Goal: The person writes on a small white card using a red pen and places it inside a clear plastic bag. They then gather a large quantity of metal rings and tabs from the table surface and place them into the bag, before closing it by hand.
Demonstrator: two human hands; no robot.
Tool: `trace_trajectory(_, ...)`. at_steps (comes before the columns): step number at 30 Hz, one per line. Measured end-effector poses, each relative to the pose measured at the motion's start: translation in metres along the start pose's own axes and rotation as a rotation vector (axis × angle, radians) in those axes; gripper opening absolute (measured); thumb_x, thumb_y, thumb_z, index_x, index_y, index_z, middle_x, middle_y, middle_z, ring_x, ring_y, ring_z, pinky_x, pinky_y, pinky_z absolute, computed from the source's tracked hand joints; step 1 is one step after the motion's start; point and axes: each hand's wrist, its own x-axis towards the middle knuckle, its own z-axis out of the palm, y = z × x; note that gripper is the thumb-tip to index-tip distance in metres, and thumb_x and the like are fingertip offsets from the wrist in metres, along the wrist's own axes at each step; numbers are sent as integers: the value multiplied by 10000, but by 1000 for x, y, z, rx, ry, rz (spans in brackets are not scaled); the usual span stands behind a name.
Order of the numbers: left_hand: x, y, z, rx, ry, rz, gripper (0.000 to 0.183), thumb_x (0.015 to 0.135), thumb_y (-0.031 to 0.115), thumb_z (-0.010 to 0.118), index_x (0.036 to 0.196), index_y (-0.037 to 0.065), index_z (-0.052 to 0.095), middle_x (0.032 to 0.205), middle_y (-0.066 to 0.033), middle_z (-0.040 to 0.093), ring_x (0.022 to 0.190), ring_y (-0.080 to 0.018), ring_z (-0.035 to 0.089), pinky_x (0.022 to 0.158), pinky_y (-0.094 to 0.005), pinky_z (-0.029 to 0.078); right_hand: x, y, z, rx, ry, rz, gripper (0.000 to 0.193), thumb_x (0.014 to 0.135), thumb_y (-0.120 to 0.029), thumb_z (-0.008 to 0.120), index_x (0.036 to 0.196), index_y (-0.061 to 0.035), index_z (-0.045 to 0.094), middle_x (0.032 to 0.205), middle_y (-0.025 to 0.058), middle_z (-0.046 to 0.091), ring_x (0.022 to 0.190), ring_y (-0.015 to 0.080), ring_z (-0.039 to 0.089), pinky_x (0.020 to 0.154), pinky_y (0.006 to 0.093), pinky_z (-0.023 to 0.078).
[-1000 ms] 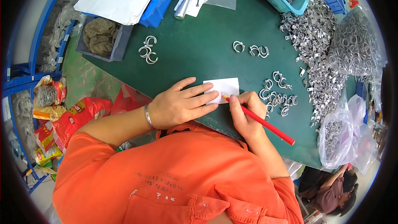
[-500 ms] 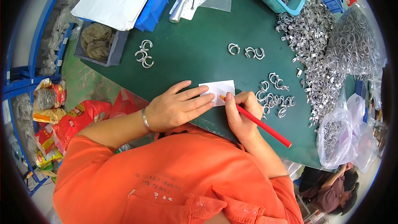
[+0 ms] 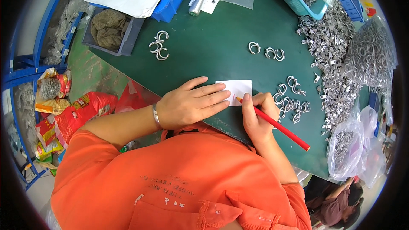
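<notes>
Left hand is lying flat, fingers together, pressing down the small white paper slip on the green table. Right hand is pinching a red pencil, its tip touching the slip's lower edge. Metal clips are lying at 3 o'clock of the slip.

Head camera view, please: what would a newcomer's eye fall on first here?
Most likely the red pencil in the right hand, its tip on a small white paper slip that the left hand presses flat on the green table. Next, the glittering heap of metal clips along the table's right side, with curved metal rings scattered nearer the middle.
</notes>
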Motion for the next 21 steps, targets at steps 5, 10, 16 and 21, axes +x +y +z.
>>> trace_trajectory(5, -2, 0, 0, -11, 1, -3, 364, 839, 120, 526, 1194, 106, 603, 1299, -49, 539, 1232, -205, 489, 1000, -428, 385, 0, -1, 0, -18, -15, 7, 261, 809, -24, 677, 662, -45, 462, 544, 68, 525, 424, 162, 480, 411, 277, 376)
trace_trajectory(10, -3, -1, 1, -11, 0, 2, 365, 841, 124, 526, 1198, 107, 601, 1300, -48, 539, 1232, -205, 490, 999, -427, 385, 1, -3, 2, -18, 8, -2, 257, 802, -30, 700, 677, -41, 476, 554, 70, 532, 432, 162, 482, 419, 275, 380)
trace_trajectory(16, -1, 0, -1, -9, -6, 3, 364, 843, 130, 525, 1198, 108, 605, 1301, -49, 539, 1228, -206, 493, 998, -426, 386, 0, -3, 3, -41, -3, -28, 253, 789, -24, 709, 681, -42, 481, 563, 75, 523, 434, 177, 479, 422, 286, 374)
trace_trajectory(21, -1, 0, 0, 15, 14, 3, 319, 853, 156, 503, 1144, 92, 619, 1277, -47, 547, 1212, -198, 497, 985, -414, 400, 2, -3, 2, -51, -10, -13, 260, 789, -9, 695, 671, -45, 467, 564, 78, 517, 431, 187, 476, 421, 289, 369)
